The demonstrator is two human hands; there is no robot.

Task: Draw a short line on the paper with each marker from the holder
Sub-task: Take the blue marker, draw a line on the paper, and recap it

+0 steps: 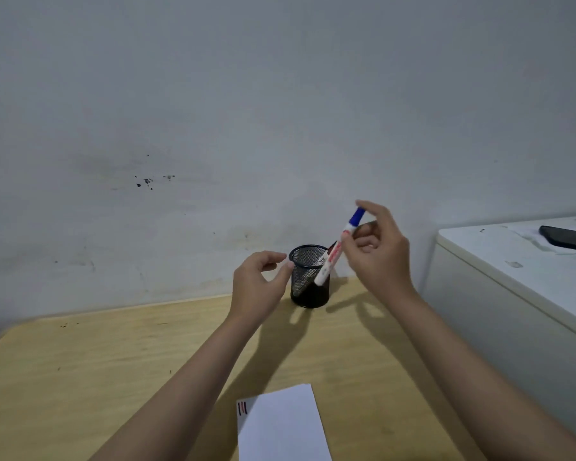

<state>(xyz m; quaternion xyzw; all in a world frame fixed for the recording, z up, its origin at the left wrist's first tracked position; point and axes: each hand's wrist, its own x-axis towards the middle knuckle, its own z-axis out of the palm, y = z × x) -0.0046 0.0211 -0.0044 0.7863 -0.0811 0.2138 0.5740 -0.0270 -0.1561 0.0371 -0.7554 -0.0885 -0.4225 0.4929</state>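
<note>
A black mesh holder stands at the far edge of the wooden table, against the wall. My right hand pinches a white marker with a blue cap, tilted, its lower end in front of the holder's rim. Another marker leans inside the holder behind it. My left hand hovers just left of the holder, fingers curled and apart, holding nothing. A white sheet of paper lies near the table's front, with short red and black lines at its top left corner.
A white cabinet stands to the right of the table, with a dark phone on top. A grey, marked wall rises directly behind the holder.
</note>
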